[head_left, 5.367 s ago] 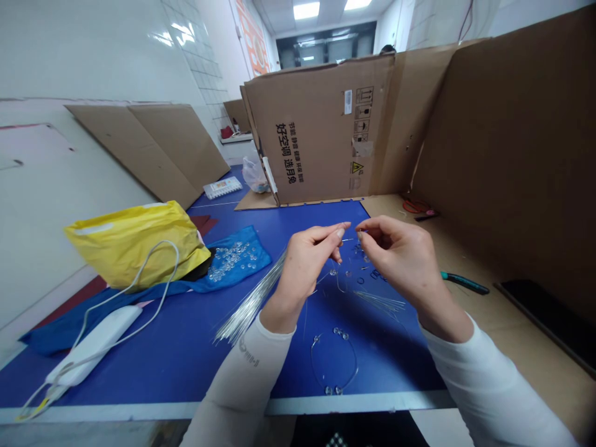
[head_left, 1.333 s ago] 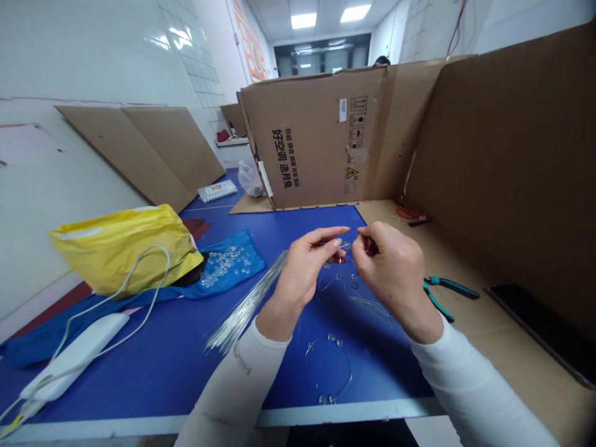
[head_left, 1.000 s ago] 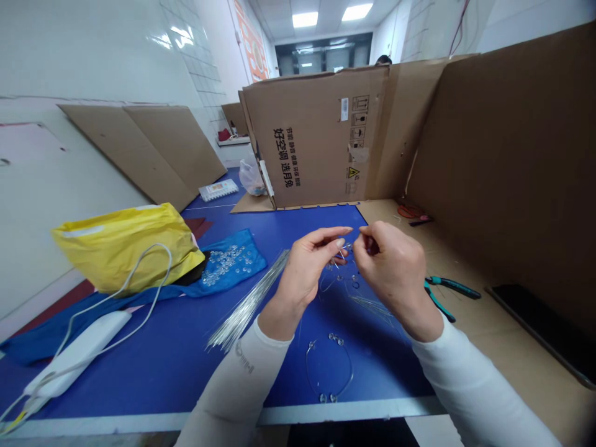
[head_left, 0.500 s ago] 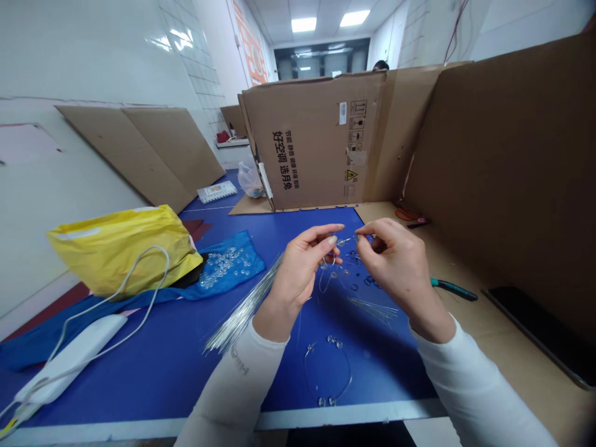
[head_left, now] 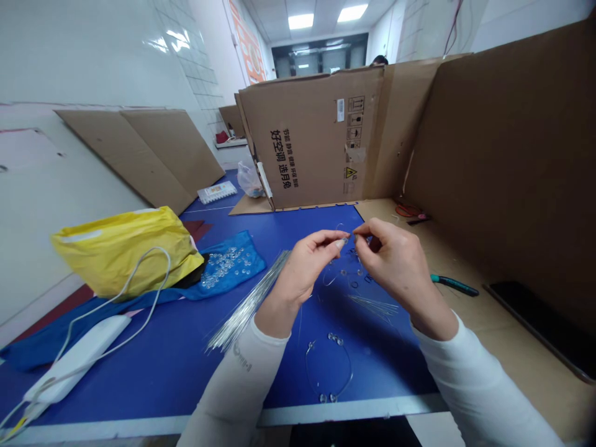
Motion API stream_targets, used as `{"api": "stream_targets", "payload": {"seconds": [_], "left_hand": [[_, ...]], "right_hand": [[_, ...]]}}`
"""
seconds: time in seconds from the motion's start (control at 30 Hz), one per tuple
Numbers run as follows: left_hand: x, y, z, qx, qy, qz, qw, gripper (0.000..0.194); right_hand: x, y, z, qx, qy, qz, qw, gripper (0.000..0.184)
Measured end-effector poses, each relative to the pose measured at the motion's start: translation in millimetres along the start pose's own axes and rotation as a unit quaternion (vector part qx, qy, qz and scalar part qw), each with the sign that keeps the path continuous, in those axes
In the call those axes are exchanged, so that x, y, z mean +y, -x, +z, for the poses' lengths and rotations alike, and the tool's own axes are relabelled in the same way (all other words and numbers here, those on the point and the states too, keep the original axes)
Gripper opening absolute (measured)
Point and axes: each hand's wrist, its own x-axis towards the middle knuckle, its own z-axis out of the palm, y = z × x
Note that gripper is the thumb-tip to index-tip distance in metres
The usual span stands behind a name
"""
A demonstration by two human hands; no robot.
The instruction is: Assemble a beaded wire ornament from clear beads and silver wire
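Just above the mat, my left hand (head_left: 302, 267) pinches a thin wire strung with clear beads, one bead (head_left: 345, 241) showing at the thumb tip. Facing it, my right hand (head_left: 393, 261) is closed in a pinch at the wire's end, the fingertips of both hands almost meeting. A loop of the wire (head_left: 328, 282) hangs below the left fingers. Nearer to me lies a wire ring (head_left: 350, 366) with several clear beads. A thick bundle of silvery wires (head_left: 249, 304) rests beside my left forearm, and a smaller bunch of wires (head_left: 372, 304) is under my right hand.
Clear beads (head_left: 226, 267) lie on a blue cloth (head_left: 254, 251) at left, beside a yellow bag (head_left: 125, 248). A white power strip (head_left: 79, 357) with a cable is front left. Teal-handled pliers (head_left: 454, 285) and a dark phone (head_left: 535, 323) are at right. Cardboard walls (head_left: 316, 136) stand behind.
My left hand has shifted slightly right, its fingertips closer to the right ones and closed over the bead. The hanging beaded wire has swung and turned. My right hand has barely moved.
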Motion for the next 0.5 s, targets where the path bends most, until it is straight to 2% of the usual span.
{"api": "stream_targets", "payload": {"seconds": [0.2, 0.5], "left_hand": [[0.1, -0.6, -1.8, -0.018, -0.001, -0.008, 1.000, 0.019], [3.3, -0.9, -3.2, -0.007, -0.018, -0.004, 1.000, 0.015]], "right_hand": [[0.5, 0.3, 0.6, 0.009, 0.007, 0.002, 1.000, 0.014], [0.1, -0.2, 0.5, 0.007, 0.008, 0.009, 1.000, 0.013]]}}
